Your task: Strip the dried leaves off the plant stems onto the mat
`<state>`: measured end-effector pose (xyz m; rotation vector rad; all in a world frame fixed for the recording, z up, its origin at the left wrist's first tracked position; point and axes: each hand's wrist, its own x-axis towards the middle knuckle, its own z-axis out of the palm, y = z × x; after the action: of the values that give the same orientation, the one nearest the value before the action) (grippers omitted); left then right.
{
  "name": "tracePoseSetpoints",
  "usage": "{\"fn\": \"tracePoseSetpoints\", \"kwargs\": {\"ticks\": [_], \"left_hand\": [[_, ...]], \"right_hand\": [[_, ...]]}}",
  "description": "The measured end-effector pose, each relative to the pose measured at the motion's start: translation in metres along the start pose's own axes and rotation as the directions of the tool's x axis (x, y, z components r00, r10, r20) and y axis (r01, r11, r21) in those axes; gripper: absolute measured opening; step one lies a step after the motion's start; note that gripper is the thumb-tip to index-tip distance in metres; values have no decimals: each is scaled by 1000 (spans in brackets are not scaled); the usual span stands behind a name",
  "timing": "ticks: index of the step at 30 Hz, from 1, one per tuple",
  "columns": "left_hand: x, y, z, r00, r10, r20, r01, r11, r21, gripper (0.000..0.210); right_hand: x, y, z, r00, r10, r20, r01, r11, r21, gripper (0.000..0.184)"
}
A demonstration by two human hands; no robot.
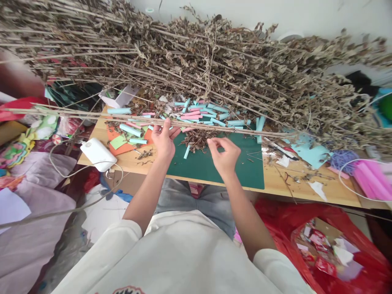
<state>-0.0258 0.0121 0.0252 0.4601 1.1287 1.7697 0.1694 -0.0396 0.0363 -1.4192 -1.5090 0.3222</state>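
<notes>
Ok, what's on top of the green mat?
Some dry leaves and blue rolls lie on the green mat. Long stalks in the left hand cross above it. Leaves, rolls and stalks cover its far part, so what's underneath can't be seen.

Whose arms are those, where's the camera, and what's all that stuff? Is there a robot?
No robot, just a person using bare hands. The camera sits on their head, looking forward and down. The left hand holds long dry stalks. The right hand has curled fingers; I can't tell if they pinch anything. On the wooden table lie a green mat, a heap of dry leaves and little blue and pink tubes. Behind is a big pile of dried plants.
</notes>
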Motion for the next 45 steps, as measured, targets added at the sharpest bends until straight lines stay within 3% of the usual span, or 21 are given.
{"fn": "tracePoseSetpoints", "kwargs": {"ticks": [2, 5, 7, 10, 12, 14, 17, 20, 22, 24, 27, 29, 32, 34, 40, 43, 45], "left_hand": [[1, 1, 2, 1000, 1, -8, -1, 1000, -3, 38], [1, 1, 2, 1000, 6, -6, -6, 1000, -12, 39], [2, 2, 2, 1000, 8, -3, -9, 1000, -22, 39], [2, 3, 1, 1000, 6, -14, -6, 1000, -31, 38], [3, 3, 0, 1000, 7, -22, -7, 1000, -29, 36], [4, 4, -1, 1000, 9, -23, -10, 1000, -26, 34], [8, 4, -2, 1000, 16, -20, -16, 1000, -21, 33], [10, 5, -3, 999, 31, -8, -31, 999, -25, 33], [11, 6, -4, 999, 40, -6, -40, 999, -32, 34], [12, 8, -6, 999, 45, -12, -45, 999, -27, 35], [13, 11, -9, 998, 52, -21, -53, 998, -18, 36], [14, 14, -12, 998, 60, -20, -60, 998, -30, 36], [15, 18, -14, 997, 68, -22, -69, 997, -38, 34], [16, 19, -15, 997, 76, -31, -77, 997, -33, 33], [18, 24, -15, 995, 88, -52, -90, 995, -34, 30], [19, 28, -16, 993, 94, -76, -97, 995, -34, 27], [19, 29, -18, 992, 99, -80, -100, 995, -16, 27]], "right_hand": [[-10, -2, 9, 967, 250, 50, -255, 953, 162, 37], [-8, 1, 25, 820, 549, 163, -561, 711, 424, 50], [0, 4, 34, 768, 601, 222, -608, 574, 549, 50], [12, 6, 43, 749, 613, 250, -599, 467, 650, 38], [14, 5, 45, 762, 610, 219, -583, 496, 644, 33], [10, 3, 45, 820, 548, 164, -539, 645, 542, 29], [-2, 0, 43, 945, 305, 121, -326, 918, 225, 25], [-13, -1, 40, 977, 139, 161, -137, 990, -19, 24], [-17, 1, 35, 973, 160, 166, -151, 986, -70, 27], [-18, 4, 27, 956, 274, 99, -275, 961, -6, 31], [-12, 12, 9, 856, 508, -95, -468, 840, 275, 36], [-4, 16, -3, 792, 589, -161, -480, 763, 433, 40], [9, 13, -10, 817, 575, -49, -466, 708, 530, 49], [14, 7, -6, 846, 533, 37, -463, 697, 547, 43], [11, -4, 29, 887, 461, 30, -402, 738, 542, 33], [10, 2, 33, 869, 494, 11, -420, 726, 545, 36], [14, 10, 26, 824, 562, -70, -423, 693, 584, 47]]}}
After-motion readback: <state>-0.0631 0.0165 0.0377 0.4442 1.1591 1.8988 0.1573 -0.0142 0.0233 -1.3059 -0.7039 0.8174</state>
